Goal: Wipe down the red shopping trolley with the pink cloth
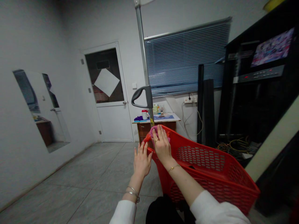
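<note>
Red basket (pixel 205 158) sits before the person; the right hand (pixel 161 146) grasps a pink cloth (pixel 153 130) at one end, while the left hand (pixel 142 160) touches that end, its grip impossible to tell.

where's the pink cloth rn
The pink cloth is just right of centre in the head view, under the right hand at the red basket's rim.
</note>
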Demonstrator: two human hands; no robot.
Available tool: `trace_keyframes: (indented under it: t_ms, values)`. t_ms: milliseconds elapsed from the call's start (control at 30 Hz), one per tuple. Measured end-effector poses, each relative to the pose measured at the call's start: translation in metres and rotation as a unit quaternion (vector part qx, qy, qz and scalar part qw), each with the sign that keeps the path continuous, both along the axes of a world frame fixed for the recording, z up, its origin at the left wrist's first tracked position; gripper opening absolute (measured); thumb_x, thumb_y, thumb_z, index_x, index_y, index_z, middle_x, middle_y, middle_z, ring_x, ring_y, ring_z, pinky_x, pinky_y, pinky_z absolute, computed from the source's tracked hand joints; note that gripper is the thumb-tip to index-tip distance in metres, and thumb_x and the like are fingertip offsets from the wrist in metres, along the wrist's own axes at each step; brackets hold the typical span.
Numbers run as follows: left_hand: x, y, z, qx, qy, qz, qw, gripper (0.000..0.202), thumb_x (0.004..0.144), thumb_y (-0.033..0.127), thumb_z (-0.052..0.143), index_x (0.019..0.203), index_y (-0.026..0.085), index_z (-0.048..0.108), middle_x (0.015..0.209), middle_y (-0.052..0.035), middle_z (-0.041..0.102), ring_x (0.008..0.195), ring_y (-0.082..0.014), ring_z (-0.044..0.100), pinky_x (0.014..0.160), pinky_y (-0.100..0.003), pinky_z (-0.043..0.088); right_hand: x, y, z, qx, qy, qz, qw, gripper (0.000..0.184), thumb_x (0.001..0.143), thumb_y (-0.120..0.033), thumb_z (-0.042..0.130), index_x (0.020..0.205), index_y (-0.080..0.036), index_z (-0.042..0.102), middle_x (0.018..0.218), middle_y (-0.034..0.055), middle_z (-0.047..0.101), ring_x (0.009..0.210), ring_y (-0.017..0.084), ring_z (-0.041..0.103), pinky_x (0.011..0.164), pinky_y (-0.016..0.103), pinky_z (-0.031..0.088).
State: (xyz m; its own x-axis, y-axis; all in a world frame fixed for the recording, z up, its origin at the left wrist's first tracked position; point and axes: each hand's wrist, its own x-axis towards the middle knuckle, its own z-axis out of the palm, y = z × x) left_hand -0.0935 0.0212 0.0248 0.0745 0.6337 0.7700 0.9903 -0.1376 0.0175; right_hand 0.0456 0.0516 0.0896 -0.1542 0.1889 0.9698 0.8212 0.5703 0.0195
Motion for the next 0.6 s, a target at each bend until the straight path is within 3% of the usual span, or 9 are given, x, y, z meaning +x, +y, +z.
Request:
trace_keyframes:
  t_ms: [67, 133, 167, 300, 367, 433, 533, 600]
  values:
    - [0.0, 0.001, 0.0, 0.003, -0.001, -0.003, 1.0, 0.055, 0.098, 0.035, 0.042, 0.15, 0.019, 0.032, 0.155, -0.0134, 0.039, 0.143, -0.0314, 0.034, 0.114, -0.058, 0.033, 0.004, -0.006, -0.035, 0.004, -0.01, -0.002, 1.0, 0.061, 0.092, -0.009, 0.049, 0.151, -0.017, 0.033, 0.159, 0.0158, 0.022, 0.147, 0.027, 0.023, 0.115, 0.047, 0.038]
    - [0.0, 0.002, -0.001, 0.004, -0.002, -0.007, 1.0, 0.055, 0.098, 0.035, 0.041, 0.15, 0.019, 0.032, 0.155, -0.0131, 0.039, 0.143, -0.0311, 0.034, 0.115, -0.057, 0.032, 0.006, -0.004, -0.038, 0.015, -0.02, -0.001, 1.0, 0.061, 0.092, -0.009, 0.049, 0.151, -0.018, 0.034, 0.158, 0.0156, 0.024, 0.146, 0.027, 0.025, 0.113, 0.047, 0.041]
    - [0.0, 0.002, -0.001, 0.004, -0.004, -0.007, 1.0, 0.054, 0.098, 0.035, 0.04, 0.15, 0.019, 0.033, 0.155, -0.013, 0.039, 0.143, -0.0312, 0.033, 0.115, -0.057, 0.032, 0.006, -0.001, -0.027, 0.02, -0.024, -0.001, 1.0, 0.06, 0.093, -0.01, 0.049, 0.15, -0.018, 0.034, 0.158, 0.0154, 0.024, 0.146, 0.027, 0.025, 0.113, 0.048, 0.04]
    - [0.0, 0.001, 0.0, 0.001, -0.005, 0.0, 1.0, 0.055, 0.099, 0.038, 0.04, 0.15, 0.02, 0.032, 0.155, -0.0126, 0.039, 0.144, -0.0323, 0.033, 0.114, -0.058, 0.033, 0.0, 0.013, 0.052, 0.025, -0.013, -0.006, 1.0, 0.055, 0.095, -0.013, 0.047, 0.149, -0.016, 0.038, 0.159, 0.0151, 0.023, 0.148, 0.028, 0.019, 0.118, 0.049, 0.032]
    - [0.0, 0.0, 0.001, -0.004, -0.003, 0.0, 1.0, 0.055, 0.099, 0.038, 0.04, 0.15, 0.02, 0.033, 0.156, -0.0116, 0.038, 0.144, -0.0325, 0.033, 0.115, -0.058, 0.032, -0.003, 0.015, 0.065, 0.018, -0.001, -0.008, 1.0, 0.056, 0.095, -0.013, 0.047, 0.15, -0.016, 0.036, 0.159, 0.0151, 0.022, 0.148, 0.028, 0.017, 0.119, 0.05, 0.029]
    - [0.0, -0.002, 0.001, -0.009, -0.001, 0.003, 1.0, 0.054, 0.099, 0.039, 0.04, 0.149, 0.019, 0.034, 0.156, -0.0112, 0.038, 0.144, -0.0328, 0.032, 0.115, -0.057, 0.032, -0.004, 0.009, 0.046, 0.013, 0.003, -0.006, 1.0, 0.058, 0.094, -0.012, 0.046, 0.151, -0.016, 0.034, 0.16, 0.0152, 0.02, 0.148, 0.027, 0.016, 0.119, 0.05, 0.03]
    - [0.0, -0.002, 0.001, -0.008, 0.002, 0.003, 1.0, 0.054, 0.098, 0.038, 0.042, 0.148, 0.018, 0.035, 0.156, -0.0123, 0.038, 0.145, -0.0324, 0.031, 0.115, -0.057, 0.032, -0.001, -0.004, -0.011, 0.007, -0.002, -0.005, 1.0, 0.06, 0.094, -0.011, 0.047, 0.152, -0.018, 0.032, 0.159, 0.0144, 0.021, 0.148, 0.027, 0.02, 0.116, 0.049, 0.036]
    - [0.001, -0.002, 0.001, -0.007, 0.002, 0.0, 1.0, 0.055, 0.098, 0.037, 0.042, 0.149, 0.018, 0.034, 0.156, -0.0128, 0.038, 0.145, -0.0316, 0.031, 0.115, -0.056, 0.032, 0.0, -0.006, -0.029, 0.005, -0.005, -0.004, 1.0, 0.061, 0.094, -0.01, 0.047, 0.152, -0.019, 0.031, 0.159, 0.0146, 0.023, 0.147, 0.027, 0.022, 0.114, 0.049, 0.039]
